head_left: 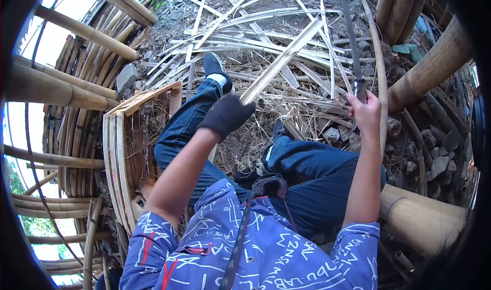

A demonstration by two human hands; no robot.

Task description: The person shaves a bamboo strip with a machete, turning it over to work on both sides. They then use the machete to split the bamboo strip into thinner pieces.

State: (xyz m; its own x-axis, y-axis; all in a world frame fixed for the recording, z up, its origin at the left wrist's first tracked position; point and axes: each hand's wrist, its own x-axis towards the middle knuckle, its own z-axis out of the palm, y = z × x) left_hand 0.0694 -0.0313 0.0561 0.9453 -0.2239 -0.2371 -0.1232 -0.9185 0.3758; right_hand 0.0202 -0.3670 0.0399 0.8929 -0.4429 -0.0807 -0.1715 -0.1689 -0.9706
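Observation:
My left hand (228,115), in a dark glove, is closed round the lower end of a split bamboo strip (281,59). The strip slants up and to the right, away from my body. My bare right hand (366,111) grips the handle of a long knife (353,44), whose dark, narrow blade points away from me. Blade and strip are apart. Beyond both hands, many pale bamboo strips (245,39) lie crisscrossed on the ground.
Bamboo poles (434,59) stand and lean at the right, with broken stones (440,164) below. A wooden frame (120,136) is beside my left leg. Stacked bamboo (76,136) lines the left side. A thick bamboo pole (424,216) lies by my right hip.

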